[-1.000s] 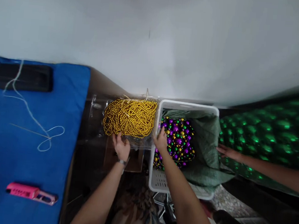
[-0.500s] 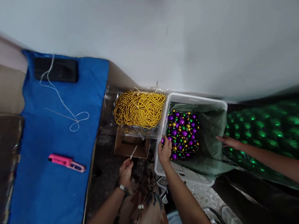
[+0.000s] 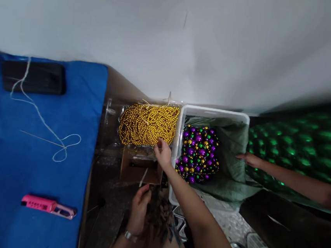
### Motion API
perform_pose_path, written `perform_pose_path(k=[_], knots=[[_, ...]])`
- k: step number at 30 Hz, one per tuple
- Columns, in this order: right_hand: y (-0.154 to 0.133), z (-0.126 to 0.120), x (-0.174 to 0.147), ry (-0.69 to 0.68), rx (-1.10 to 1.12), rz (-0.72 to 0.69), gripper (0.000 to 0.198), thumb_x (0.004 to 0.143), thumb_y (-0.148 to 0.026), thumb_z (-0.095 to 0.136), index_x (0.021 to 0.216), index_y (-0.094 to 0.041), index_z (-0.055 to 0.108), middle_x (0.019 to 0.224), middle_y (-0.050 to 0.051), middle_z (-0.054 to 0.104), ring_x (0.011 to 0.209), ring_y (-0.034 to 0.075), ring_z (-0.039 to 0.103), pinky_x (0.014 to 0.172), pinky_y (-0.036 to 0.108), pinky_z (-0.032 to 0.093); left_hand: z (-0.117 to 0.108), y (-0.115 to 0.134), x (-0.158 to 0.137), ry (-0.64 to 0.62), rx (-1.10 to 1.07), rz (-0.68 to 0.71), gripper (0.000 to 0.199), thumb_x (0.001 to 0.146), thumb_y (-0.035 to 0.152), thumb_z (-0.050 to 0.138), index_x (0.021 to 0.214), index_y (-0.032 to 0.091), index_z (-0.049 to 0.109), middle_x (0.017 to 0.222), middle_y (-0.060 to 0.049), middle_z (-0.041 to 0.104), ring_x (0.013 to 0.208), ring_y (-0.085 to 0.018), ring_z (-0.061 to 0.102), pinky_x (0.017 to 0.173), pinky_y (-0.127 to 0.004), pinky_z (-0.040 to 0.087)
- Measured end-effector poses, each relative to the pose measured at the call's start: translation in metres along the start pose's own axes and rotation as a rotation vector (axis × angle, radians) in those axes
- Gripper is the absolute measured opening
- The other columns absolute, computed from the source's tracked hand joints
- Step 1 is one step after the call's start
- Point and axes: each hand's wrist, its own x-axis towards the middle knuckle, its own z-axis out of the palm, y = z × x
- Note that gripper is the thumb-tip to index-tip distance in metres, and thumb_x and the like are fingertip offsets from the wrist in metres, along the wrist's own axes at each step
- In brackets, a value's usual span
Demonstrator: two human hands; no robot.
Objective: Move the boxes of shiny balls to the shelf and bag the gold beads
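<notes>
Two heaps of beads sit side by side: gold bead strands [image 3: 148, 124] in a clear container, and purple, green and gold beads [image 3: 199, 152] in one white basket [image 3: 213, 113]. The right hand [image 3: 162, 153] touches the gold heap's near edge, fingers loosely curled. The left hand [image 3: 139, 209] pinches one pale string [image 3: 143, 177]. One pink cutter [image 3: 48, 205] lies on one blue mat [image 3: 7, 183]; no writing is legible. A co-worker's hand [image 3: 251, 160] rests at the basket's green liner [image 3: 233, 154].

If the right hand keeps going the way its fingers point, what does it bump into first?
Most likely the gold beads. The right hand points up and slightly left, its fingertips already at the near edge of that pile in the clear container. Depth is hard to judge, so it may pass just above them.
</notes>
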Motion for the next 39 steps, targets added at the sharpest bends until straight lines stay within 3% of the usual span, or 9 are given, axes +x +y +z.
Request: perform_pose_path(k=[5,9,12,15,19,22,25,32,39], knots=[[-0.042,-0.003,0.091,-0.053,-0.299,-0.039,0.049,0.093,-0.025,0.051,0.141,-0.012,0.05,0.131,0.016,0.06,0.119,0.025,0.054,0.105,0.037,0.043,0.012,0.006,0.024,0.096,-0.274,-0.228,0.021,0.071,0.024,0.079,0.09,0.02,0.071,0.098,-0.007,0.07,0.085,-0.017,0.067,0.079,-0.032,0.053],[-0.068,0.026,0.138,-0.052,-0.473,-0.098,0.045,0.095,-0.033,0.053,0.136,-0.014,0.055,0.139,0.018,0.052,0.125,0.03,0.047,0.104,0.045,0.042,0.034,0.046,0.08,0.175,-0.423,-0.213,0.006,0.088,0.026,0.064,0.088,0.021,0.066,0.096,-0.004,0.066,0.079,-0.014,0.066,0.077,-0.031,0.053],[-0.075,0.046,0.148,-0.077,-0.486,-0.169,0.029,0.097,-0.031,0.049,0.12,-0.019,0.064,0.138,0.014,0.054,0.128,0.03,0.044,0.107,0.05,0.038,0.04,0.066,0.102,0.194,-0.458,-0.134,0.005,0.09,0.021,0.061,0.089,0.021,0.066,0.1,-0.003,0.065,0.083,-0.012,0.065,0.085,-0.031,0.053],[-0.071,0.05,0.125,-0.143,-0.257,-0.19,0.022,0.098,-0.028,0.046,0.108,-0.021,0.064,0.11,0.007,0.066,0.108,0.021,0.056,0.1,0.038,0.043,0.035,0.067,0.094,0.198,-0.449,-0.107,0.009,0.087,0.013,0.061,0.088,0.021,0.066,0.094,-0.002,0.067,0.082,-0.012,0.066,0.09,-0.034,0.053],[-0.076,0.033,0.05,-0.162,0.203,0.038,0.01,0.093,-0.028,0.052,0.091,-0.021,0.059,0.077,-0.003,0.059,0.071,0.013,0.053,0.071,0.023,0.044,0.014,0.049,0.044,0.167,-0.301,-0.194,0.015,0.081,0.008,0.062,0.083,0.021,0.067,0.087,-0.001,0.068,0.076,-0.012,0.067,0.09,-0.034,0.055],[-0.102,0.019,0.002,-0.099,0.348,0.189,0.008,0.085,-0.025,0.06,0.081,-0.021,0.055,0.067,-0.006,0.051,0.062,0.01,0.046,0.061,0.02,0.038,-0.011,0.036,0.002,0.039,-0.146,-0.206,0.015,0.081,0.012,0.063,0.082,0.026,0.07,0.09,-0.001,0.071,0.078,-0.013,0.068,0.09,-0.033,0.056],[-0.147,-0.011,-0.017,-0.036,0.431,0.239,0.014,0.083,-0.029,0.064,0.078,-0.021,0.053,0.064,-0.008,0.048,0.058,0.01,0.044,0.056,0.021,0.033,-0.03,0.044,-0.031,-0.035,-0.054,-0.211,0.013,0.08,0.017,0.066,0.08,0.028,0.072,0.089,-0.001,0.073,0.078,-0.015,0.069,0.092,-0.036,0.056],[-0.272,-0.152,-0.071,0.135,0.39,0.05,0.02,0.086,-0.029,0.06,0.071,-0.02,0.05,0.063,-0.007,0.047,0.064,0.011,0.045,0.065,0.022,0.037,-0.031,0.139,-0.141,-0.165,-0.105,0.075,0.018,0.076,0.016,0.07,0.095,0.019,0.072,0.101,-0.007,0.072,0.087,-0.016,0.069,0.09,-0.034,0.054],[-0.385,-0.218,-0.126,0.036,0.568,-0.276,0.03,0.091,-0.045,0.057,0.079,-0.018,0.052,0.068,-0.005,0.044,0.064,0.007,0.042,0.063,0.02,0.041,-0.05,0.236,-0.195,-0.18,-0.211,0.44,0.04,0.066,0.03,0.08,0.101,0.016,0.068,0.106,-0.008,0.071,0.086,-0.015,0.067,0.084,-0.032,0.053]])
